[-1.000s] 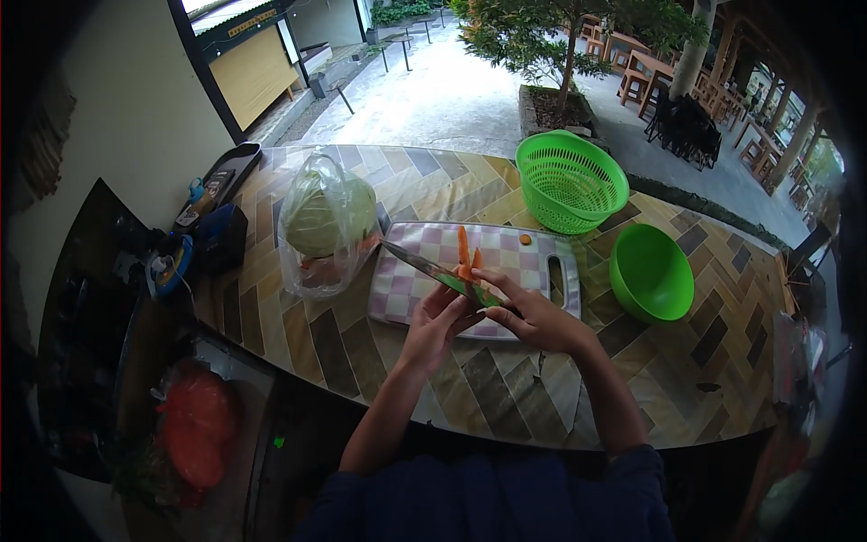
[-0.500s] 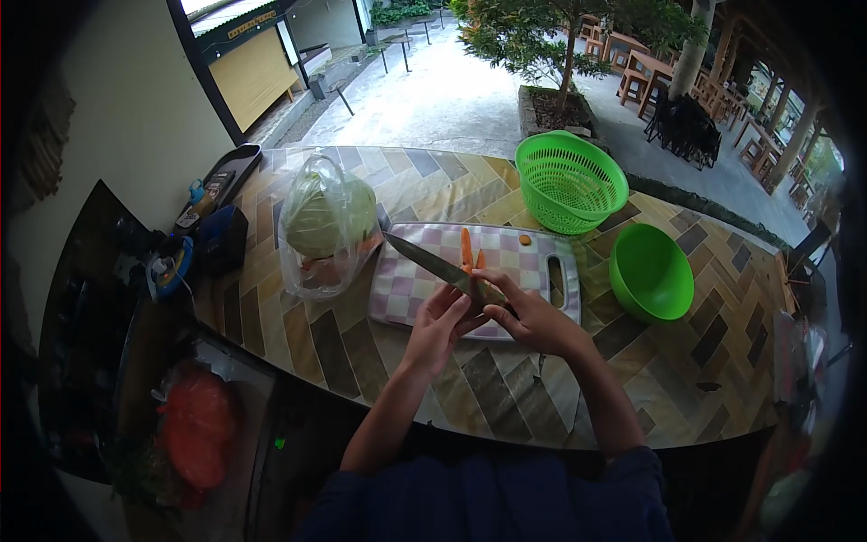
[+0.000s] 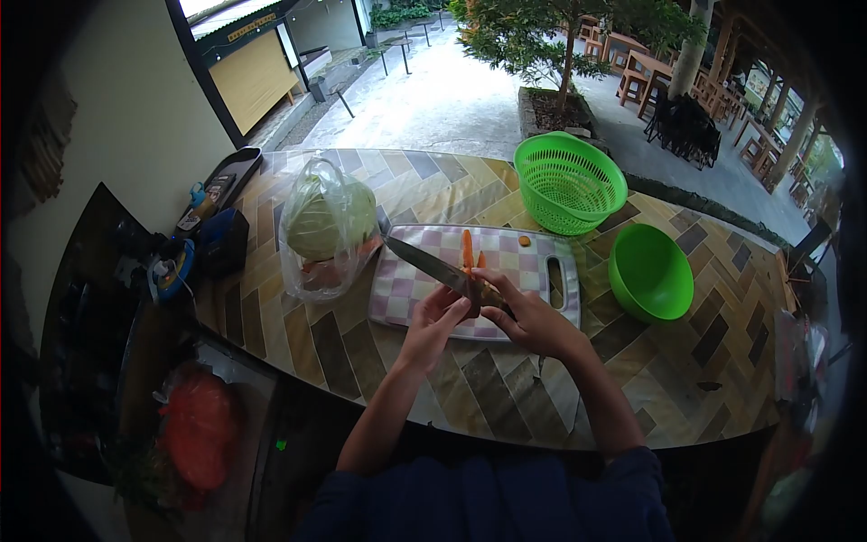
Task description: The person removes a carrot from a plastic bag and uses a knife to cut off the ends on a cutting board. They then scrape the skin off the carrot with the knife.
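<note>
Navy sleeves (image 3: 637, 465) rest nearest us at the edge of the desk (image 3: 334, 357). Our right hand (image 3: 537, 321) is closed round the handle of a knife (image 3: 424, 262), while our left hand (image 3: 433, 321) has its fingers against the lower blade; we cannot tell whether they pinch anything else. If the knife twisted or slid, those fingers could be nicked, since they sit so near the edge. Just past the blade, carrot pieces (image 3: 467, 248) lie on the checked cutting board (image 3: 415, 280); narrow and perhaps damp, they could roll at a nudge. Left of the board, the tip points towards a plastic bag (image 3: 336, 280) holding a cabbage (image 3: 330, 212), so a careless forward swing might snag the film. Beyond the green bowl (image 3: 650, 271) stands a green basket (image 3: 569, 181), beside the board's far edge.
</note>
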`<act>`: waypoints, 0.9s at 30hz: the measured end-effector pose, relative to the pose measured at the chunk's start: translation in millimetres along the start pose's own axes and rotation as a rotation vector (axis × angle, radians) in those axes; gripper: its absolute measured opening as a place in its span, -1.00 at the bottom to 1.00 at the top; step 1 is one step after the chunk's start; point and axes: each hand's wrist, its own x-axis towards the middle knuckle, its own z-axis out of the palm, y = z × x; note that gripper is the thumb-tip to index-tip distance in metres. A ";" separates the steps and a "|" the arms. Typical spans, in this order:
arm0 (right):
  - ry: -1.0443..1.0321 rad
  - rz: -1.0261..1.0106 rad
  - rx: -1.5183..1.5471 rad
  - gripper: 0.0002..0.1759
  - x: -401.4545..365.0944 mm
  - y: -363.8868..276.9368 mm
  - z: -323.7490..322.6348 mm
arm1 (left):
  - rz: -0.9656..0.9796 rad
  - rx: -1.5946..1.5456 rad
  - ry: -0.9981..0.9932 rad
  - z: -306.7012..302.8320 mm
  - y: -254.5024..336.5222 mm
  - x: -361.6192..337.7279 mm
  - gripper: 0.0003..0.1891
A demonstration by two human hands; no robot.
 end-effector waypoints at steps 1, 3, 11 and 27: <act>-0.021 0.029 -0.002 -0.45 -0.5 -4.6 -2.3 | 0.017 0.012 -0.007 0.5 1.0 -0.2 -0.63; -0.039 0.059 0.004 -0.45 -0.6 -4.7 -3.0 | 0.053 0.035 -0.024 3.0 3.0 0.1 -0.63; -0.010 -0.022 0.063 -0.48 -0.6 7.2 1.0 | 0.000 0.000 0.006 0.4 -3.6 -0.8 -0.64; 0.020 0.007 0.027 -0.48 -1.2 6.2 4.1 | 0.065 0.044 -0.032 2.3 -6.4 -0.1 -0.64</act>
